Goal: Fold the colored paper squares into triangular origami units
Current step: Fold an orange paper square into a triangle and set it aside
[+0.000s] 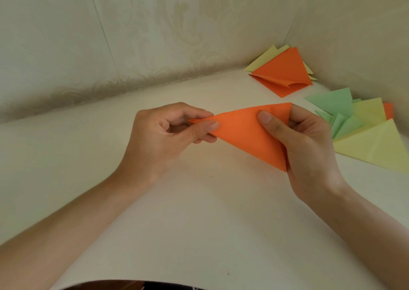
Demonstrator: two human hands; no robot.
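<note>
An orange paper (245, 132), folded into a triangle, is held above the cream table (199, 212) in the middle of the view. My left hand (168, 132) pinches its narrow left tip between thumb and fingers. My right hand (303, 143) grips its wide right side, thumb on top and fingers behind. A stack of orange and pale yellow papers (283, 73) lies in the far right corner. A fan of green and yellow folded triangles (363, 130) lies at the right edge.
Patterned beige walls (155, 35) close off the table at the back and on the right. A dark strip (137, 286) shows below the table's near edge.
</note>
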